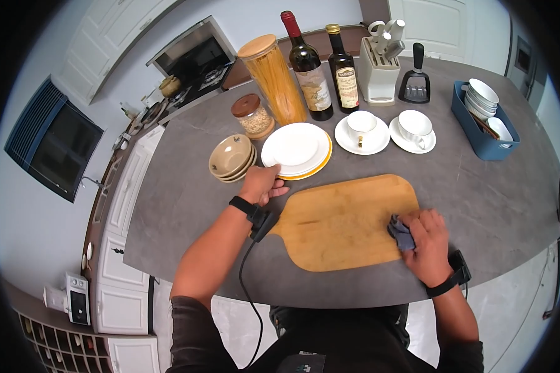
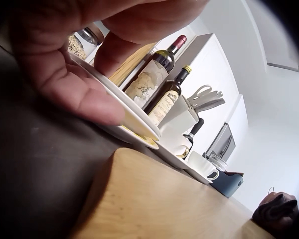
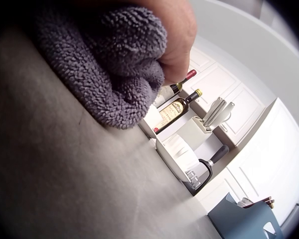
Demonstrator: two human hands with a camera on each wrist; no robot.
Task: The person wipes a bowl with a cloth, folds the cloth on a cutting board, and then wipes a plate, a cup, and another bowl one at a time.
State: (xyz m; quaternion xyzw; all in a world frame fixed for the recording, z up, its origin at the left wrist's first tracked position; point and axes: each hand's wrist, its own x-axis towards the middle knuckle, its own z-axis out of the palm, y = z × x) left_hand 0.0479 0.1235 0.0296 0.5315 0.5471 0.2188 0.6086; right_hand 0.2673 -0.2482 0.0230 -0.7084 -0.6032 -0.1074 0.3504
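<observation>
My left hand (image 1: 262, 184) is at the near left edge of a stack of white plates (image 1: 295, 148). In the left wrist view its thumb and fingers pinch the rim of the upper white plate (image 2: 139, 115). A yellow-edged plate (image 1: 325, 163) shows beneath. My right hand (image 1: 430, 245) grips a bunched grey-purple cloth (image 3: 102, 69) at the right edge of a wooden cutting board (image 1: 348, 224). The board's handle points toward my left wrist. Close to my left hand stands a stack of beige bowls (image 1: 230, 155).
Along the back stand a jar of oats (image 1: 253, 118), a spaghetti jar (image 1: 274, 78), a wine bottle (image 1: 311, 71), a dark bottle (image 1: 344, 74), a knife block (image 1: 379, 71) and a black-handled tool (image 1: 415, 84). Two cups (image 1: 362, 127) sit on saucers. A blue bin (image 1: 488, 146) holds bowls.
</observation>
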